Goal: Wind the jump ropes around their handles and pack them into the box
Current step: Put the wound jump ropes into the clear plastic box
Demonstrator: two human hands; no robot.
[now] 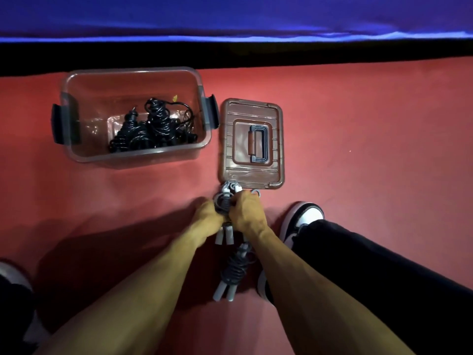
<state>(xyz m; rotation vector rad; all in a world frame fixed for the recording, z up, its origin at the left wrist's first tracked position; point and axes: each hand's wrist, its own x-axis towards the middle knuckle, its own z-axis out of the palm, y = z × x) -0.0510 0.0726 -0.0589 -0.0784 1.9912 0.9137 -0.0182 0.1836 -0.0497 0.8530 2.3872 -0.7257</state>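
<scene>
Both hands hold a grey-handled jump rope just below the lid, its dark cord coiled around the paired handles. My left hand grips it from the left and my right hand from the right, fingers over the coil. A second wound grey-handled rope lies on the floor between my forearms. The clear plastic box stands open at the upper left, with several wound black ropes inside.
The box's brown lid with a dark carry handle lies flat right of the box. My right shoe and dark trouser leg sit at the right; another shoe shows at the left edge. A blue mat borders the red floor.
</scene>
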